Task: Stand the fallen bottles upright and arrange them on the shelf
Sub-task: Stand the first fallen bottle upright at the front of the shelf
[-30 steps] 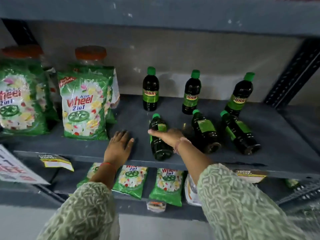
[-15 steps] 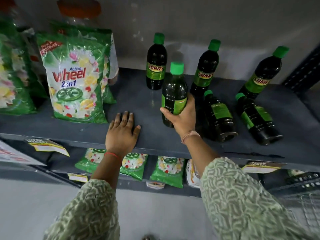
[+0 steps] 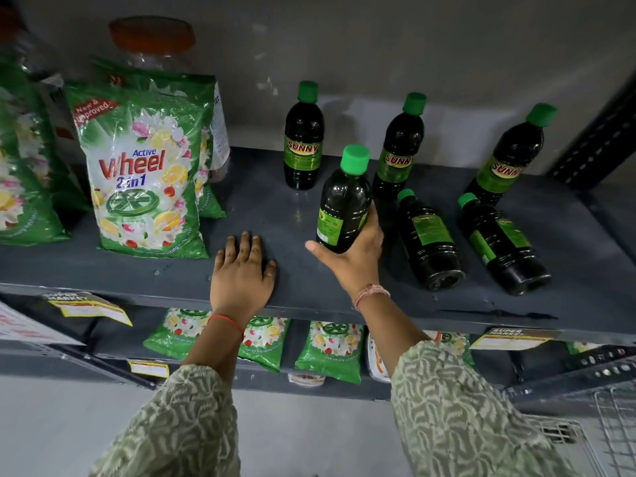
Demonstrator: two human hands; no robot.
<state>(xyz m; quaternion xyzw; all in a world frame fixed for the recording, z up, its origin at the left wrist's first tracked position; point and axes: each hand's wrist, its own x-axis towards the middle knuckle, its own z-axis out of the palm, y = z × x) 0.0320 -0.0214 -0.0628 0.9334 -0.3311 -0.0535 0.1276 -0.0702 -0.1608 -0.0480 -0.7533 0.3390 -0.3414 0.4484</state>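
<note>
At the left of the frame detergent bags point(image 3: 144, 180) stand clear of the work. The left hand point(image 3: 241, 273) lies flat, fingers spread, on the shelf point(image 3: 103, 270), holding nothing. At centre the right hand point(image 3: 351, 256) wraps the base of a dark bottle point(image 3: 344, 204), nearly upright, slightly tilted, whether it touches the shelf I cannot tell. Behind stand three upright bottles point(image 3: 303, 146). To the right two fallen bottles point(image 3: 428, 239) lie on their sides, so roughly a third of the righting looks done.
</note>
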